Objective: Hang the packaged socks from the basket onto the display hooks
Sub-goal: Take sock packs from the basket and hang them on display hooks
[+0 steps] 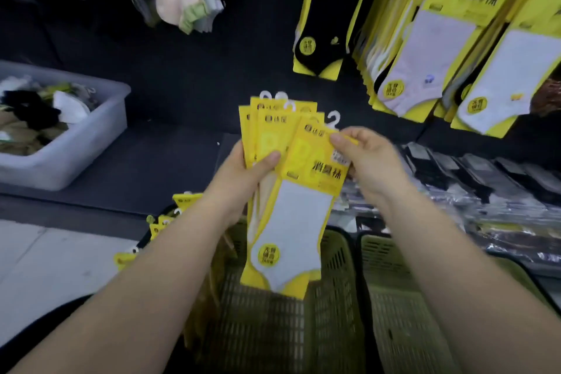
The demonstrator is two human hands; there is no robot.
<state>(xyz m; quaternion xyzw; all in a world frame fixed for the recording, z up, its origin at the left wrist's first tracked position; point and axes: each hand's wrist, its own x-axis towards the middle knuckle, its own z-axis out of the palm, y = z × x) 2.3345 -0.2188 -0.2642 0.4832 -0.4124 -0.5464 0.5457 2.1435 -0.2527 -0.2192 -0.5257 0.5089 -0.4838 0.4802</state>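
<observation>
- Head view: the left hand (243,173) is gripping a fan of yellow sock packs (267,127) from the left side, its thumb lying across their faces and its fingers curled behind them.
- The right hand (370,161) is pinching the upper right corner of the front pack (297,222) between thumb and fingers. This pack is carrying a white sock and tilting slightly to the right.
- A white plastic hanger (334,120) is sticking up from the top of the front pack, just above the right thumb. More white hangers are showing at the top of the fan.
- The packs are hovering over a green basket (273,328), the lower edge of the front pack reaching down just inside it. A second green basket (409,313) is standing just beside it on the right.
- More yellow packs (185,200) are poking out below the left forearm.
- Hanging yellow packs (425,64) are filling the dark display wall at upper right, one with a black sock (328,24).
- A grey tub (76,158) of loose socks is sitting at the left, well apart from the hands.
- Flat dark packets (485,185) are lying in rows at the right.
</observation>
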